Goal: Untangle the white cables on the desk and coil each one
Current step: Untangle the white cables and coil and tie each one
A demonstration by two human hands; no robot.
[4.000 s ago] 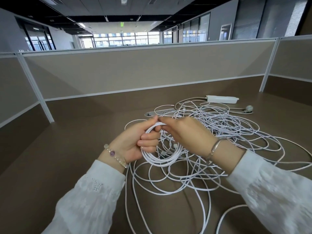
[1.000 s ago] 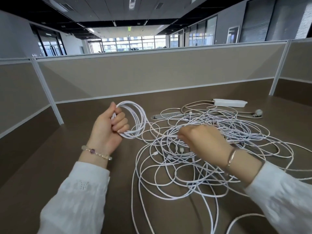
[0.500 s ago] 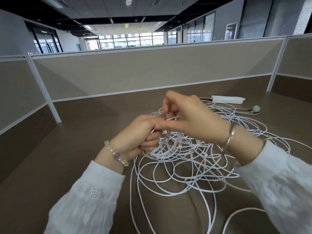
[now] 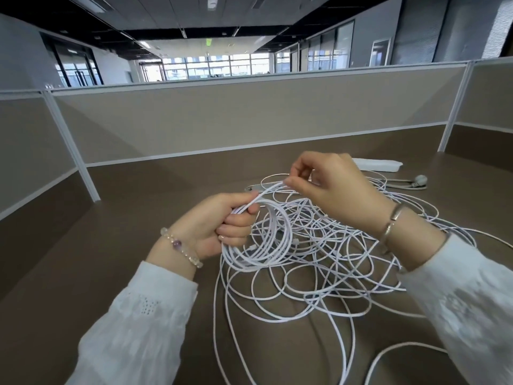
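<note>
A big tangle of thin white cables [image 4: 319, 284] sprawls over the brown desk [image 4: 133, 245], centre to right. My left hand [image 4: 219, 223] grips a coil of white cable [image 4: 266, 245] of several loops, which hangs just above the tangle. My right hand [image 4: 330, 184] is raised above and to the right of the coil and pinches a strand of the same cable between thumb and fingertips. That strand runs taut down into my left fist. Small connectors show among the loops.
A white power strip [image 4: 377, 164] lies at the back right of the desk, with a grey cord and plug [image 4: 419, 181] beside it. A metal cable port [image 4: 258, 187] sits in the desk behind the tangle. Beige partition walls [image 4: 222, 120] enclose the desk behind and on both sides.
My right hand has lifted away from my left, drawing a strand out to the upper right. The left hand keeps the coil, now a little lower.
</note>
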